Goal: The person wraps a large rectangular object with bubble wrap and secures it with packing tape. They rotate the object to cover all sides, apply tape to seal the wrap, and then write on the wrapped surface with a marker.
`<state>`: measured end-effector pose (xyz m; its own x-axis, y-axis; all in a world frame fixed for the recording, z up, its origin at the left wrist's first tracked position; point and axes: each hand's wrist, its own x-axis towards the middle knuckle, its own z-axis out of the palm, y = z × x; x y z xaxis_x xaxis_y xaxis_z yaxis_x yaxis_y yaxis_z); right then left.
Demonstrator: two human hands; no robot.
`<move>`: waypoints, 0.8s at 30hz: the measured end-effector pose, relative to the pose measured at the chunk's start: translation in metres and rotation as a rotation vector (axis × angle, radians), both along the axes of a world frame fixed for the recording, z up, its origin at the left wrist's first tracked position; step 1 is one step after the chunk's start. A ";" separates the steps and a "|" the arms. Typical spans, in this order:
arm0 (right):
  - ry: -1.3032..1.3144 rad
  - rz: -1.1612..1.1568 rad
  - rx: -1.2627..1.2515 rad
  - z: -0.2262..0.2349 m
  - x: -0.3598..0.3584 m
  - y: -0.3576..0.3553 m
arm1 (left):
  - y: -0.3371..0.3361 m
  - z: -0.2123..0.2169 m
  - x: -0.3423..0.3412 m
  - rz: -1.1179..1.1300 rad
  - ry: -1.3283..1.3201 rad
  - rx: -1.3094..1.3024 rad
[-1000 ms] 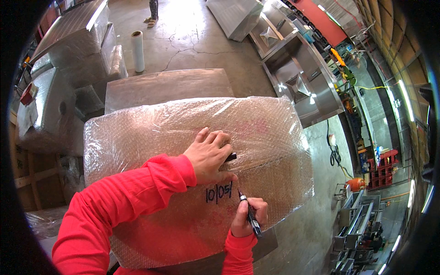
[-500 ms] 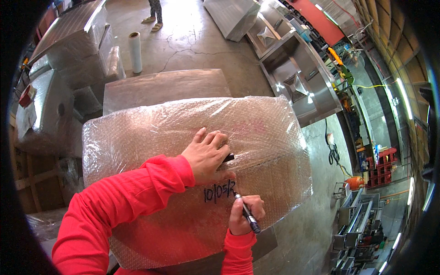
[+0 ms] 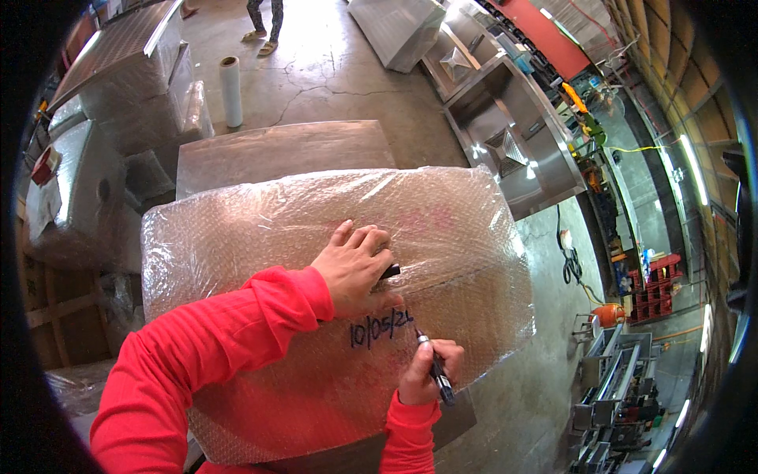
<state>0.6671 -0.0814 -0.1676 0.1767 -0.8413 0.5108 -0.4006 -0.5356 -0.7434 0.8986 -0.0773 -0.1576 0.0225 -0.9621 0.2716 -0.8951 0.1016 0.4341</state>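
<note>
In front of me a large box (image 3: pixel 237 261) lies wrapped in clear bubble wrap. Its top carries handwritten black marks (image 3: pixel 380 329). A black marker pen (image 3: pixel 442 382) is pinched in my right hand (image 3: pixel 426 370), its tip down at the right end of the writing. Resting on the wrap just above the marks, my left hand (image 3: pixel 353 265) has its fingers bent over a black pen cap (image 3: pixel 391 272), whose end sticks out on the right. Faint red marks (image 3: pixel 426 223) show through the plastic beyond that hand.
A flat sheet-topped panel (image 3: pixel 284 154) is behind the box. On the concrete floor stand a white roll (image 3: pixel 230 91) and a person in sandals (image 3: pixel 268 48). Wrapped units (image 3: pixel 79 189) crowd the left; steel hoods (image 3: pixel 513 134) are at the right, with an orange tank (image 3: pixel 609 315) beyond.
My right hand has shifted slightly right with the marker, and the last written character has more strokes. My left hand stays almost in place.
</note>
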 end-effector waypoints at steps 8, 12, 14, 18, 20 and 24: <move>-0.055 0.452 0.094 0.014 -0.020 0.029 | 0.001 0.003 0.003 -0.018 0.035 0.006; -0.052 0.567 0.142 0.018 -0.016 0.023 | 0.001 0.005 0.003 -0.025 0.029 0.030; -0.005 0.580 0.124 0.013 -0.015 0.022 | 0.001 0.006 0.002 -0.020 0.032 0.034; 0.061 0.588 0.092 0.016 -0.007 0.022 | 0.000 0.005 0.002 -0.020 0.028 0.028; 0.110 0.678 0.053 0.015 -0.013 0.018 | 0.000 0.002 0.003 -0.020 0.031 0.001; 0.011 0.587 0.154 0.018 -0.011 0.025 | -0.001 0.000 0.000 -0.015 0.052 -0.003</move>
<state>0.6564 -0.0569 -0.1497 0.6384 -0.6656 0.3865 -0.0792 -0.5563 -0.8272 0.8991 -0.0786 -0.1580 0.0220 -0.9617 0.2734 -0.8699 0.1164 0.4793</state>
